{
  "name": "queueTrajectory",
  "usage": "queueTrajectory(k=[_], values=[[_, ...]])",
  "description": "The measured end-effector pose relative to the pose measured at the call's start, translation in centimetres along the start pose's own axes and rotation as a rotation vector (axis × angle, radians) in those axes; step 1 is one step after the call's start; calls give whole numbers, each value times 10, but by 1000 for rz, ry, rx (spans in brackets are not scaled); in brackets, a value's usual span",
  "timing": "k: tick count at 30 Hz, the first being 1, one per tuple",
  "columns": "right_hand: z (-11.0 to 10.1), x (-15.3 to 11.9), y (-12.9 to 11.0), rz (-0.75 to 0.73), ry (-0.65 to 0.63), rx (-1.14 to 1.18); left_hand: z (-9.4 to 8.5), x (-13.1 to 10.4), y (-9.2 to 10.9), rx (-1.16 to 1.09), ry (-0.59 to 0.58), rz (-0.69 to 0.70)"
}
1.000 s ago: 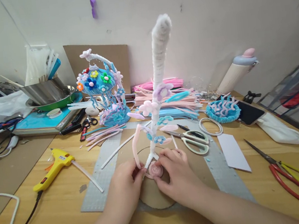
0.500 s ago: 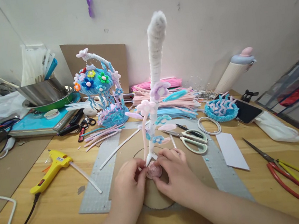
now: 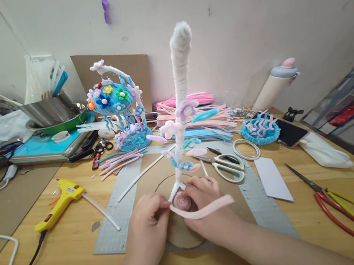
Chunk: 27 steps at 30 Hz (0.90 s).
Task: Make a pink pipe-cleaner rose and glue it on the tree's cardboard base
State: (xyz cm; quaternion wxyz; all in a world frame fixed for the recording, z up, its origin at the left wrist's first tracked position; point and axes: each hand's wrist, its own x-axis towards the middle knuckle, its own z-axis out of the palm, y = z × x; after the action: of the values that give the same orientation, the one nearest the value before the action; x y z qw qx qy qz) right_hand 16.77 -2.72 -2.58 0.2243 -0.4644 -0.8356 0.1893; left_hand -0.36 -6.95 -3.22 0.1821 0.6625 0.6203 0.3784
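Observation:
A tall white fuzzy stem, dressed with pastel flowers and leaves, stands upright on a cardboard sheet with a drawn circle. At its forked foot sits a pink pipe-cleaner coil. My left hand is closed, thumb and finger pinching a pale pink pipe cleaner beside the left prong. The loose end of that pipe cleaner sweeps right, across the front of my right hand. My right fingers curl round the right side of the coil and foot, pressing against the coil; their tips are partly hidden.
A yellow glue gun lies left on the table. White-handled scissors and red-and-yellow scissors lie right. Behind stand a blue flowered pipe-cleaner piece, pipe-cleaner bundles and a blue woven dish.
The pink pipe cleaner's free end has swung from upright beside the stem down to the right, over my right hand. My left hand has shifted slightly left; my right stays at the coil.

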Motion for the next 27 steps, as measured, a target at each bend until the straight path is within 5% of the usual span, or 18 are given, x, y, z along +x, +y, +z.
queueTrajectory(k=[13, 27], values=[[1, -1, 0, -31, -2, -42, -3, 52, 6, 74, -315, 212], [1, 0, 4, -4, -9, 58, 0, 47, 0, 115, -268, 65]])
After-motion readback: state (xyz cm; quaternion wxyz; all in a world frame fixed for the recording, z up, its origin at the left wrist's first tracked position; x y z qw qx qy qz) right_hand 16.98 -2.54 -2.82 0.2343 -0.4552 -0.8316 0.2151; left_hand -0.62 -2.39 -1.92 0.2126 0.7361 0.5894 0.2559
